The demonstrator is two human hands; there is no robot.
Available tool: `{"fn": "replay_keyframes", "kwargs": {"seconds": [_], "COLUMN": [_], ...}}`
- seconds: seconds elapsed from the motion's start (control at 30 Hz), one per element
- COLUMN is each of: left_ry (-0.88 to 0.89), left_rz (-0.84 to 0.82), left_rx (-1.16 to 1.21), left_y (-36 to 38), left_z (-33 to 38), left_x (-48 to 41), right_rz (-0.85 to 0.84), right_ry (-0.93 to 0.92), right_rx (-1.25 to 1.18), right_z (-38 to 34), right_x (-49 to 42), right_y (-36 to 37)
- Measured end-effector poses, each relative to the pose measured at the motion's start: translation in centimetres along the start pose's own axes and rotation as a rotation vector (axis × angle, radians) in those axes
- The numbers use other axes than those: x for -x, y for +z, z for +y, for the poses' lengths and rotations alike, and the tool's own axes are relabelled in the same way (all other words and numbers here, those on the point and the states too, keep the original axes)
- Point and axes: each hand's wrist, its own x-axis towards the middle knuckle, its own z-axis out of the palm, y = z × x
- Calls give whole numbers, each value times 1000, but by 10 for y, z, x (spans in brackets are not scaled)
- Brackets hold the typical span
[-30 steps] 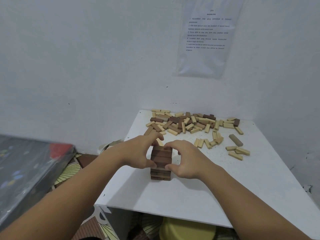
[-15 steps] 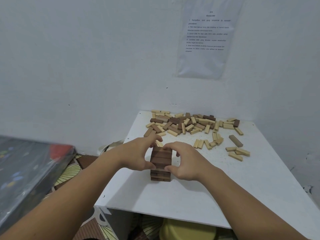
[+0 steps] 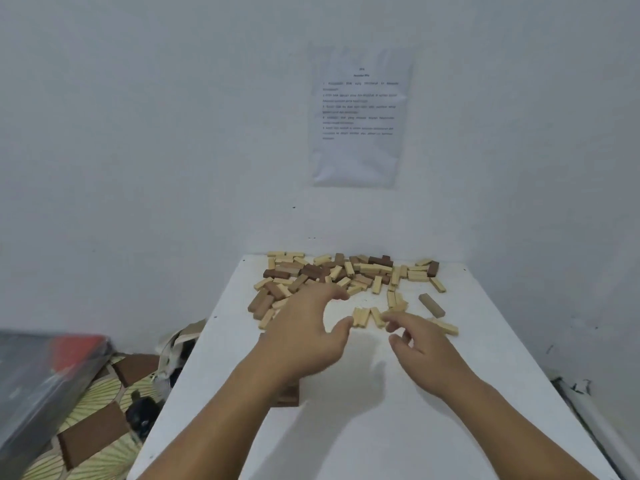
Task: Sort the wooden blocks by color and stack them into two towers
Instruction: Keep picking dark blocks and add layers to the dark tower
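Blocks (image 3: 367, 270) lie scattered near left hand (image 3: 304, 337), right hand (image 3: 426, 348)

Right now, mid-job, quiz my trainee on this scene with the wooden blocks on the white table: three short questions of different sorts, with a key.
1. True or false: the left hand grips a wooden block.
2. Where is the short stack of dark brown wooden blocks? A) against the wall; B) near the left edge of the white table, partly hidden under the left forearm; C) on the floor.
3. Fill in: the loose pile of light and dark wooden blocks lies at the table's ___ end, by the wall.
Key: 1 false, its spread fingers hold nothing. 2 B. 3 far.
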Motion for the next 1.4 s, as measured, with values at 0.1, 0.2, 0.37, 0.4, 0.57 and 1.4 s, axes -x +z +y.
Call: {"fn": "replay_keyframes", "kwargs": {"seconds": [0.1, 0.2, 0.37, 0.4, 0.57, 1.4], "left_ry": [-91, -232, -423, -452, -493, -281], "left_rz": [-51, -101, -113, -96, -58, -129], "left_rx": [-12, -39, -102, -129, -370, -3], "left_y": [34, 70, 126, 137, 185, 207], "left_z": [23, 27, 13, 7, -20, 20], "left_x": [-43, -95, -188, -206, -276, -226], "right_rz": [70, 155, 228, 236, 202, 334], "right_ry": [79, 144, 221, 219, 160, 179], "right_rx": [-31, -67, -38, -10, 74, -174], "right_z": [34, 66, 127, 139, 174, 203], "right_x": [-11, -38, -111, -126, -190, -210], "right_y": [-28, -51, -70, -71, -71, -88]}}
